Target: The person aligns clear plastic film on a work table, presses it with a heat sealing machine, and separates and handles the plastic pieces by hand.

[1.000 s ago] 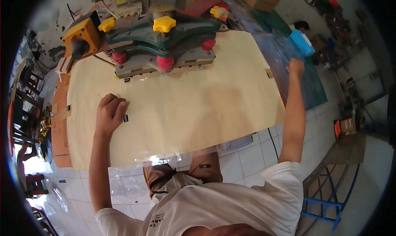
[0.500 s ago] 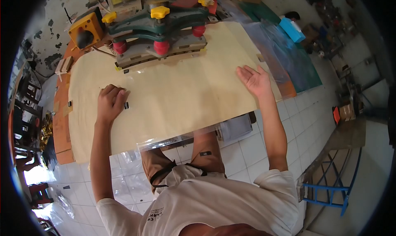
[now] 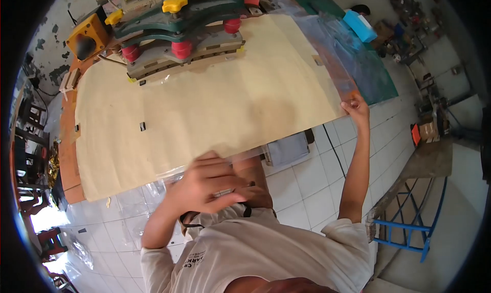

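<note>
A large beige sheet covers the worktable, with small black pieces on it, one of them a small black piece left of centre. In front of my body, over the near edge, my left hand is raised and slightly blurred; its fingers are apart from the thumb and nothing shows in them. At the right front corner of the sheet, my right hand has its fingers curled together in a pinch. What lies between those fingertips is hidden. Clear plastic film sticks out under the near edge.
A green press clamp with yellow knobs and red feet stands at the back. Left of it is a yellow box. Transparent plastic and a blue box lie on the right. A blue metal frame stands on the floor.
My left hand has left the sheet near the black piece and come back toward my body. My right hand has moved right and down to the corner, its fingers now curled. The view has shifted slightly.
</note>
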The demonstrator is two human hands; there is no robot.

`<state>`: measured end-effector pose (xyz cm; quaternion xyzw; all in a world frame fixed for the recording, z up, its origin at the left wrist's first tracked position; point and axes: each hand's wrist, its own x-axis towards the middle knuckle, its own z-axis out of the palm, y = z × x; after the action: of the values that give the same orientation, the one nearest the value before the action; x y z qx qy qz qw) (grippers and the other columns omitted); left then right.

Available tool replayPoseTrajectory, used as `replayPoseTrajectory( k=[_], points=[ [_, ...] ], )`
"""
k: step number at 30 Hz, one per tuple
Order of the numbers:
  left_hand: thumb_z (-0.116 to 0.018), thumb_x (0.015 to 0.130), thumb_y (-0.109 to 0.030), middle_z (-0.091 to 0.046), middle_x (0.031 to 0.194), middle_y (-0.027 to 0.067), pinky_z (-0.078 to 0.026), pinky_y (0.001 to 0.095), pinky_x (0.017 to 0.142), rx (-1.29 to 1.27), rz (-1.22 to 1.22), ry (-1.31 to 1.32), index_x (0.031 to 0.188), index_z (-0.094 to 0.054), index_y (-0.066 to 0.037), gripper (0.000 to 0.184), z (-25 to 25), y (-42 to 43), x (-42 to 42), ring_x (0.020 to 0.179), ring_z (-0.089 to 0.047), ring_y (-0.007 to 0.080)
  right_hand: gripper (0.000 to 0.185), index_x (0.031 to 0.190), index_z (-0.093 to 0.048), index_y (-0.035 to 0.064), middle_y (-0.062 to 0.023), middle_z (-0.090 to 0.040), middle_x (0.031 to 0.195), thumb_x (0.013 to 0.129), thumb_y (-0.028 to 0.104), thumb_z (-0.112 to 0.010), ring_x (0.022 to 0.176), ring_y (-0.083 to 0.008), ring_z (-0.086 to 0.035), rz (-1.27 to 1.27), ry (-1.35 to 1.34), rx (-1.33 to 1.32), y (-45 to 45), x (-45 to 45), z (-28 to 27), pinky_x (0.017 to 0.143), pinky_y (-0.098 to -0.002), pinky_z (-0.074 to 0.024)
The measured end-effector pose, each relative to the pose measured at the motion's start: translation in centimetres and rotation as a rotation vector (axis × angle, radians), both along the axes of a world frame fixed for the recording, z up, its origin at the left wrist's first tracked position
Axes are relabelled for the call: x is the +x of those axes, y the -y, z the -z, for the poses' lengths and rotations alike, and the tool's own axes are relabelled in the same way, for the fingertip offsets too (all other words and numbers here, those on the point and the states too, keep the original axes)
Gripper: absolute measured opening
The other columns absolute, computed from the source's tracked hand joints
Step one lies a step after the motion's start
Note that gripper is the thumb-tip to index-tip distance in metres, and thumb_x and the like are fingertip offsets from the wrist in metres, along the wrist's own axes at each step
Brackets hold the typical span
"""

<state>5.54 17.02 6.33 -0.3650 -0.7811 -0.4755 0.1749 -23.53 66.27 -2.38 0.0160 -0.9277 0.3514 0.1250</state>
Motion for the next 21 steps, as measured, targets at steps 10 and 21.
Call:
replayPoseTrajectory(
  k=[10, 21],
  points=[
    [-0.066, 0.091, -0.013, -0.066, 0.085, 0.0114, -0.049, 0.0323, 0.077, 0.423, -0.103, 0.488, 0.104, -0.069, 0.0, 0.019, 3.7, -12.5, -9.2, 0.078, -0.06, 0.0204, 0.022, 0.101, -0.071, -0.0014, 0.0008, -0.064, 0.082, 0.089, 0.016, -0.073, 0.073, -0.0068, -0.056, -0.22, -0.022, -0.466, 9.3, 8.5, -7.4, 0.071, -0.0212, -0.0456],
    [-0.057, 0.1, -0.019, -0.068, 0.11, 0.0177, -0.052, 0.0339, 0.092, 0.946, -0.032, 0.764, 0.122, -0.058, 0.01, 0.036, 3.9, -14.6, -14.3, 0.1, -0.068, 0.0251, 0.018, 0.1, -0.07, -0.0033, -0.004, -0.065, 0.091, 0.092, 0.013, -0.069, 0.076, -0.0091, -0.058, -0.394, -0.053, -0.523, 12.6, 11.5, -9.4, 0.072, -0.0219, -0.0463]
  ],
)
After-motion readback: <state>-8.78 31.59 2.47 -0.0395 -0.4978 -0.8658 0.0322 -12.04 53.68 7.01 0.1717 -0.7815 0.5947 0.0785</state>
